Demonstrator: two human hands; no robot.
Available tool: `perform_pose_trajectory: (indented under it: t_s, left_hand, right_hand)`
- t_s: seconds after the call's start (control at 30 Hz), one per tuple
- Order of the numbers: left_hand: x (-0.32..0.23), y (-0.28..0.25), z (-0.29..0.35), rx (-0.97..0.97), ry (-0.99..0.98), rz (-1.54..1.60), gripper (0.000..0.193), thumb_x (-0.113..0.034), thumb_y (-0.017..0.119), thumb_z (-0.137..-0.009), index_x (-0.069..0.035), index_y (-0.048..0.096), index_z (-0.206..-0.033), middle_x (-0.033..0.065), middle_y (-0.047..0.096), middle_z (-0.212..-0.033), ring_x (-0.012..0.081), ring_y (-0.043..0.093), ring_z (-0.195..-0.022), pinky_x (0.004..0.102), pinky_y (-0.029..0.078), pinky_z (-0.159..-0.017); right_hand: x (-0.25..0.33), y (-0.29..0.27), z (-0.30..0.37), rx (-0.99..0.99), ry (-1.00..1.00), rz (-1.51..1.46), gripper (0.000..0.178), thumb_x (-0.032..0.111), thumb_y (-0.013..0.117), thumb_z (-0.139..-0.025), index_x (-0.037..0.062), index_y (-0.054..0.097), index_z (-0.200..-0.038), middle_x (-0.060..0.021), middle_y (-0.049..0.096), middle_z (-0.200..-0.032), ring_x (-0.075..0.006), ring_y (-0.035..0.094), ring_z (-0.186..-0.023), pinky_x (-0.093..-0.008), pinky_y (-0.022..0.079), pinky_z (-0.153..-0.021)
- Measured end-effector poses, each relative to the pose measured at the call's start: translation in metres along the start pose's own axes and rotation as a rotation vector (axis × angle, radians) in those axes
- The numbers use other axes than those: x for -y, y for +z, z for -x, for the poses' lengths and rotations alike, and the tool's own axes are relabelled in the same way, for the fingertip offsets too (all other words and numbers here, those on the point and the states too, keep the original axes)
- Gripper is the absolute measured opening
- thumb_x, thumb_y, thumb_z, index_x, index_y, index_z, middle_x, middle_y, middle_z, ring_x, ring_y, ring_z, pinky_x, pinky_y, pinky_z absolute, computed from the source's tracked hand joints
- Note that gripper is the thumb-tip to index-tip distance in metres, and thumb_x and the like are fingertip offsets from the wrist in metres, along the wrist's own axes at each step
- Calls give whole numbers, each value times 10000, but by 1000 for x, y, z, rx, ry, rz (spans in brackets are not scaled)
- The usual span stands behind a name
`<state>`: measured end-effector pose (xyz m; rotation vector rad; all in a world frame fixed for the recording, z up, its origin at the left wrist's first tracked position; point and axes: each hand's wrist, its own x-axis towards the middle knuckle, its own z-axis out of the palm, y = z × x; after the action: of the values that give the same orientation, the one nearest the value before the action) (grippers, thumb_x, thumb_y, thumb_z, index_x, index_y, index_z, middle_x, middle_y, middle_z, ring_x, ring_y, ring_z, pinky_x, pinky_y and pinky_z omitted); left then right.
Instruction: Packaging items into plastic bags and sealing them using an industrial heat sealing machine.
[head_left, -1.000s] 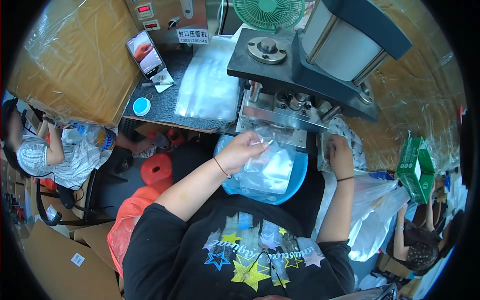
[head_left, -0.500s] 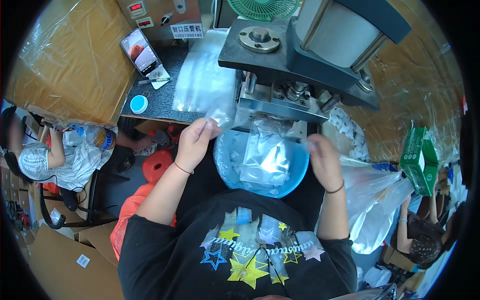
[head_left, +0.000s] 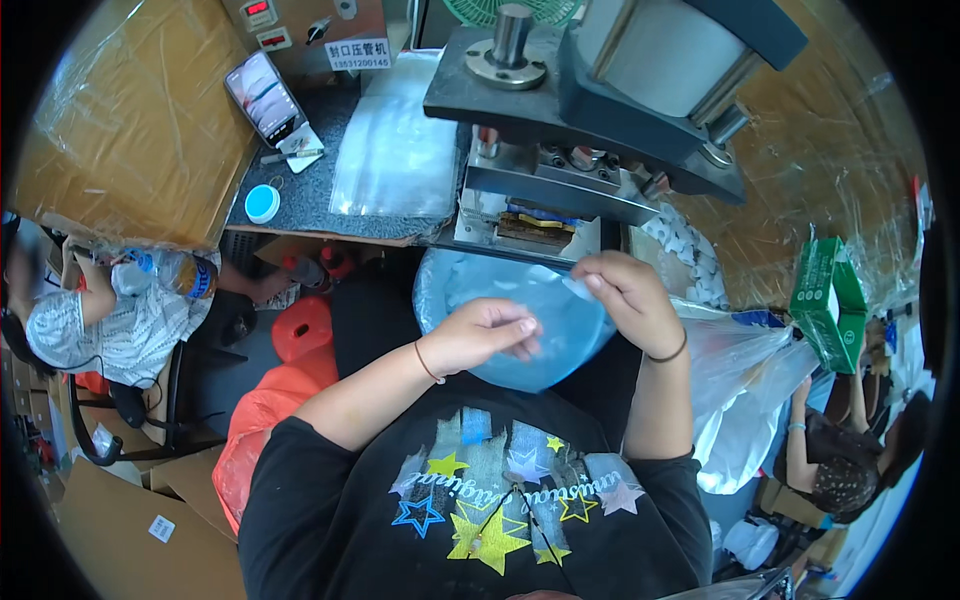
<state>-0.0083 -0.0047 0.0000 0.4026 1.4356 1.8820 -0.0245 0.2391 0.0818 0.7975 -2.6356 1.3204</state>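
Note:
Above the blue basin (head_left: pixel 430 330), my right hand (head_left: pixel 630 300) pinches a small whitish plastic scrap (head_left: pixel 577 287) between thumb and fingertips. My left hand (head_left: pixel 485 335) is over the basin's near part, its fingers loosely bent and apart, with blurred tips and nothing visible in them. The basin has a clear plastic lining and pale pieces inside. Just beyond the hands is a metal press (head_left: pixel 560 185). Below its upper block, a wooden piece (head_left: pixel 535 228) with yellow and blue strips shows in the gap.
Clear plastic bags (head_left: pixel 395 150) lie stacked on the dark worktop, left of the press. A phone (head_left: pixel 265 100) and a blue-lidded jar (head_left: pixel 262 203) are farther left. White scraps (head_left: pixel 690 250) are heaped right of the press. A large plastic bag (head_left: pixel 745 390) hangs by my right arm. Others sit at both sides.
The clear bag over the basin and the plastic in my left hand are no longer seen. My left hand moved right and nearer me. The press post stands higher, and the wooden piece now shows.

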Motion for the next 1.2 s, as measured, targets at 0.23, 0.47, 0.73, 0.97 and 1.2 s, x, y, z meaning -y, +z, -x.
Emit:
perform_pose_trajectory:
  t_s: [0.23,0.47,0.73,0.97,1.2]
  left_hand:
    - [4,3,-10,104,-214,185,268,-179,640,-951,-7,641,-1157,118,713,-1059,183,702,-934,306,561,-800]
    - [-10,-34,-41,-93,-71,318,232,-76,685,-885,4,659,-1102,120,710,-1003,170,693,-848,275,553,-735]
    - [-38,-95,-25,-939,487,-1120,678,-289,758,-835,-28,441,-1374,257,533,-1316,346,569,-1162,422,459,-954]
    - [-10,-118,26,-658,479,-1591,363,-170,682,-884,-22,597,-1205,144,665,-1119,285,640,-1085,394,502,-927]
    - [-22,-59,29,-513,296,-539,113,-98,673,-901,14,672,-911,38,667,-794,78,579,-688,239,475,-645]
  right_hand:
    - [-25,-23,27,-186,172,60,301,244,577,-982,15,645,-1165,-29,584,-824,-127,547,-732,-269,451,-689]
    - [-42,-13,57,-340,397,-370,230,104,590,-956,39,558,-1174,12,531,-899,-67,501,-811,-201,411,-712]
    - [-32,0,61,-252,470,-515,401,-93,638,-838,27,503,-1196,-70,615,-1071,-110,599,-928,-234,500,-805]
    - [-45,6,59,-175,352,-276,222,-23,618,-882,9,582,-1099,-100,650,-947,-152,615,-813,-249,495,-724]
    - [-5,41,16,-178,43,-7,154,110,618,-909,-3,653,-1007,-112,619,-875,-216,595,-763,-312,469,-693]
